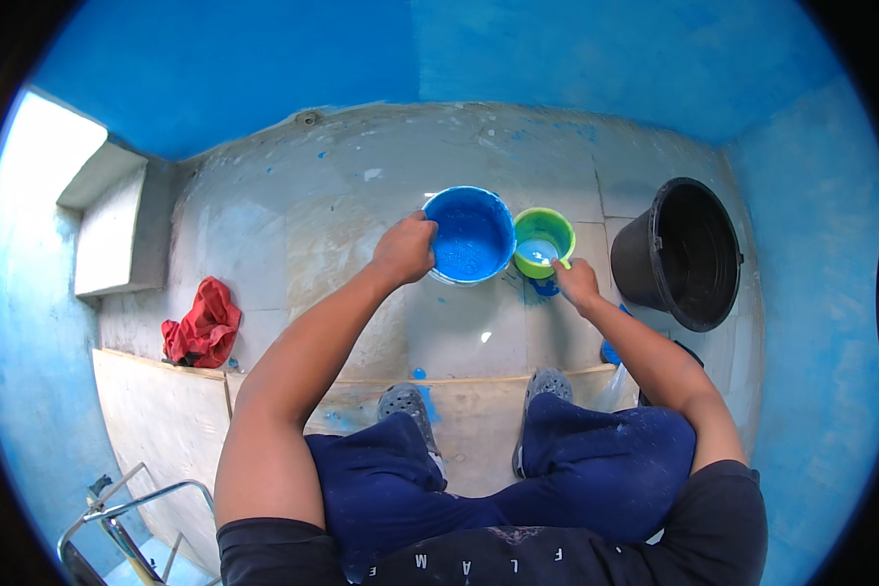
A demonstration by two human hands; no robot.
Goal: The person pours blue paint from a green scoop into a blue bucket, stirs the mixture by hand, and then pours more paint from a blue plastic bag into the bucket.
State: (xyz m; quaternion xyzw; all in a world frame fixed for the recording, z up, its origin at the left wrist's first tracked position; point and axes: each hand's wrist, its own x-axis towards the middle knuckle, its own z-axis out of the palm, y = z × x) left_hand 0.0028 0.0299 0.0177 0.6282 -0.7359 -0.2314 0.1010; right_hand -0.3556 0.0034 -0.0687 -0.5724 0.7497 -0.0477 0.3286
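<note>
My left hand (406, 249) grips the left rim of a round bucket of blue paint (468, 239), with the paint's wet surface showing inside. Beside it on the right, my right hand (577, 283) is closed around the handle of a lime-green dipper (545, 221). Some pale, whitish-blue liquid lies in the bottom of the dipper. The two rims are side by side, nearly touching. Whether the bucket rests on the floor cannot be told. Under the dipper a dark blue paint spill (542, 290) marks the tiles.
A large black bucket (645, 259) leans on its side at the right. A crumpled red cloth (205, 322) lies at left, near a plywood board (156, 405). Metal tubing of a chair-like frame (132, 508) stands lower left. Blue-painted walls (576, 59) enclose the tiled floor.
</note>
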